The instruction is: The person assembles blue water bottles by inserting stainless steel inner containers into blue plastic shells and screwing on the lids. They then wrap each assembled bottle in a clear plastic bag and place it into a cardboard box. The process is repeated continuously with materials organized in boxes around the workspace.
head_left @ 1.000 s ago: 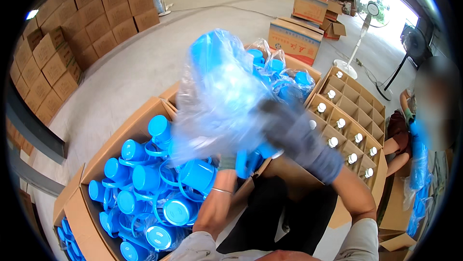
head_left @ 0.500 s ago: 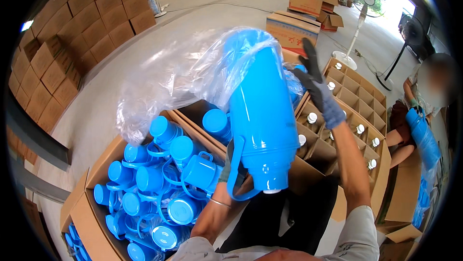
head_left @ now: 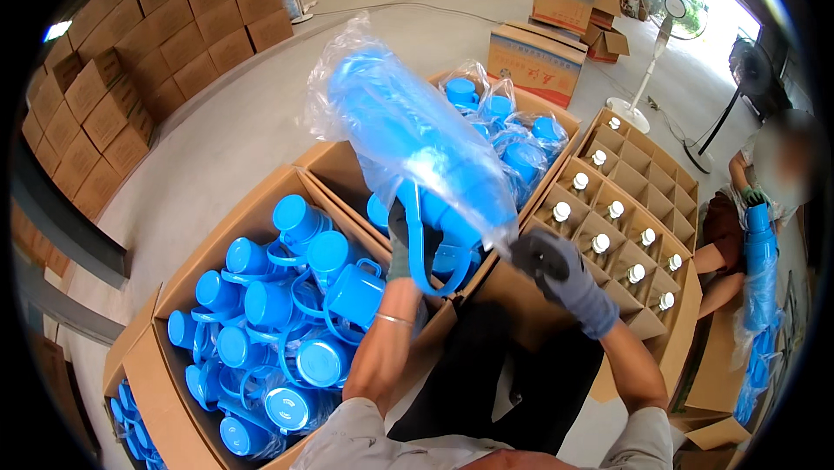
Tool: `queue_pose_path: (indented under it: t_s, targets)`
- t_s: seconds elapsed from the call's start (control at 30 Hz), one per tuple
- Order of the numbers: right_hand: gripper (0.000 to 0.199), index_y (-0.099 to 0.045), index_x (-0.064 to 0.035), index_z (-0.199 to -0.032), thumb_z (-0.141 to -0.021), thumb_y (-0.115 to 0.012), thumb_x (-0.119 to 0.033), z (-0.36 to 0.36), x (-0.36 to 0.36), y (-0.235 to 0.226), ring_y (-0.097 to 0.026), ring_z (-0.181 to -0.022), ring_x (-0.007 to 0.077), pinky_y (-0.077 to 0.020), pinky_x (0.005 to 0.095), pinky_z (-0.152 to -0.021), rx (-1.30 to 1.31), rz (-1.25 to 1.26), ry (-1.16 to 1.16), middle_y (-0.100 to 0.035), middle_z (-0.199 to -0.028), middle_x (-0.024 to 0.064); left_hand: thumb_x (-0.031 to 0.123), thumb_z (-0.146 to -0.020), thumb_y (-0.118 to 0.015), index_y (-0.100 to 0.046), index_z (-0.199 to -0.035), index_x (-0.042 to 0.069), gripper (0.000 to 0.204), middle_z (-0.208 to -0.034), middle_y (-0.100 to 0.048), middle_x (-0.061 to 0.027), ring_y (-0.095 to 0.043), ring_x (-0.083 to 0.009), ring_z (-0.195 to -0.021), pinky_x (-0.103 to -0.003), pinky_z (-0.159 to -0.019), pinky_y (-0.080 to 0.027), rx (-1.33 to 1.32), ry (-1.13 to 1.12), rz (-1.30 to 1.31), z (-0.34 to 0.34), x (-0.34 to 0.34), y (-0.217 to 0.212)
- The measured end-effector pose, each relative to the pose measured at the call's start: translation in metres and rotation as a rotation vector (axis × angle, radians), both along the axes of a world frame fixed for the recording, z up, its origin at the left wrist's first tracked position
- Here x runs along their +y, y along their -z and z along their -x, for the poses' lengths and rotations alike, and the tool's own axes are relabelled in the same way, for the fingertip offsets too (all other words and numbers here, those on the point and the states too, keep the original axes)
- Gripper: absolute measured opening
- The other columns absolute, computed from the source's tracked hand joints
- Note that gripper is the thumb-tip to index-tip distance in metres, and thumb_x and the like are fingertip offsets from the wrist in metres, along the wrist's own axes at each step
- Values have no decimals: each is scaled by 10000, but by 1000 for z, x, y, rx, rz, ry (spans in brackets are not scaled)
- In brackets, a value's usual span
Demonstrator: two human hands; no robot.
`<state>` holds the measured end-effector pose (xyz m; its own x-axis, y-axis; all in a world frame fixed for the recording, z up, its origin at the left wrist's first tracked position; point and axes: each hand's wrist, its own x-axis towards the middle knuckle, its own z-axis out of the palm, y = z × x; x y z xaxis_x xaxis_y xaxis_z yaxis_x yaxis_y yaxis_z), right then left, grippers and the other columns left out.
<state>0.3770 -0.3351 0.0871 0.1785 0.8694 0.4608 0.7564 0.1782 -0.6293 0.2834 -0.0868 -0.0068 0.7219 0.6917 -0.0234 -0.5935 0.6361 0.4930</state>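
Note:
A large blue thermos flask is held at a slant over the boxes, its neck end toward me. A clear plastic bag now covers most of it. My left hand, in a dark glove, is closed on the flask beside its looped handle; the body hides part of the fingers. At the flask's near end, my gloved right hand pinches the edge of the bag. Below on the left, an open carton is packed with blue cups and handled flask parts.
Bagged blue flasks fill the far part of the middle carton. To the right, a divided carton holds white-capped bottles. A person handles a blue flask at far right. Standing fans and stacked cartons stand behind.
My right hand has come down from beside the flask to its near end, drawing the bag over the body. The flask has tilted, its far end swinging left.

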Motion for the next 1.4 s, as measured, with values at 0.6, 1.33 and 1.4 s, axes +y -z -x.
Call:
queue_pose_path:
  t_s: [0.6,1.33,1.4]
  targets:
    - [556,-546,-252,-1271,-745,-726,-259,-18,332,-76,-506,-1152,418,-451,501,-968,-421,-36,-98,-455,-1341,120,525,-896,-496,-385,-1339,-35,722,-1320,-479,-186,-362,-387,-1313,-538,-1116,-262,-662,330,104,-3,49,-21]
    - [719,-419,-210,-1398,-788,-648,-514,-174,219,98,-461,-1278,327,-377,471,-1054,-259,861,477,-471,-1388,159,232,-925,-586,-505,-1209,36,355,-1287,-544,-192,-498,-348,-1237,-567,-1025,-408,-171,58,95,-41,142,38]
    - [629,-461,-200,-1360,-817,-637,-464,-176,214,103,-497,-1240,325,-410,526,-988,-265,948,340,-470,-1385,145,271,-943,-569,-485,-1252,33,399,-1282,-548,-197,-529,-329,-1207,-513,-1018,-434,-57,132,-40,-53,101,4]
